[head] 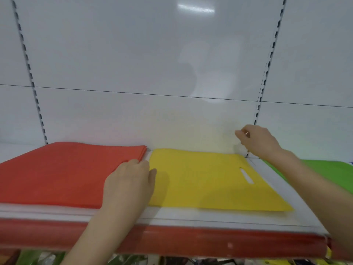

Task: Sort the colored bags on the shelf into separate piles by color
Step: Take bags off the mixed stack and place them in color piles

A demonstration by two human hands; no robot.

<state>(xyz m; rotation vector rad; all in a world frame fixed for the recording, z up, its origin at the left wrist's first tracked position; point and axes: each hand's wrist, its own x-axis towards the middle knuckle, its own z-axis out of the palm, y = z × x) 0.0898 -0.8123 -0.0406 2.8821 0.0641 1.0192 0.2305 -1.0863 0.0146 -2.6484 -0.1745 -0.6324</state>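
A pile of red bags (63, 173) lies flat on the left of the white shelf (210, 215). A yellow bag (206, 180) with a slot handle lies in the middle. Green bags (328, 171) show at the right, partly behind my right arm. My left hand (129, 180) rests flat on the right edge of the red pile, its thumb touching the yellow bag. My right hand (256, 140) hovers above the yellow bag's far right corner with fingers loosely curled, holding nothing that I can see.
The shelf has a red front strip (191, 241) and a white back panel (133, 64) with slotted uprights (267, 69). Blurred goods show below the shelf.
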